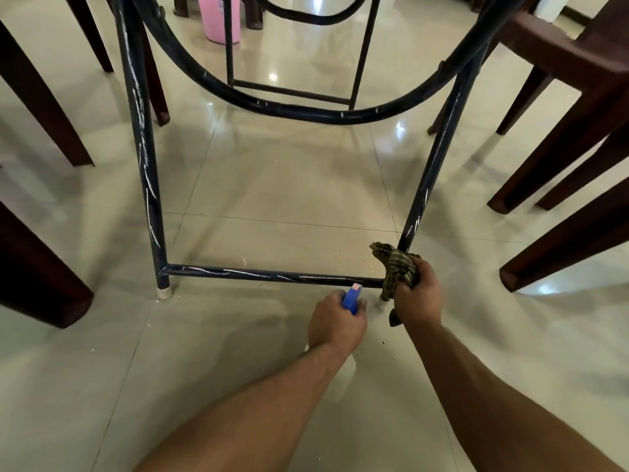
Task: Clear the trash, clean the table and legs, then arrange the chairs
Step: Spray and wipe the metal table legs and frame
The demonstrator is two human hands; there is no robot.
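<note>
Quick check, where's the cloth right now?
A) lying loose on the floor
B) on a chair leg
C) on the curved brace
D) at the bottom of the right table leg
D: the right hand grips the cloth at the foot of the right table leg, where the low crossbar joins it.

Most of the spray bottle point(350, 299) is hidden.
</note>
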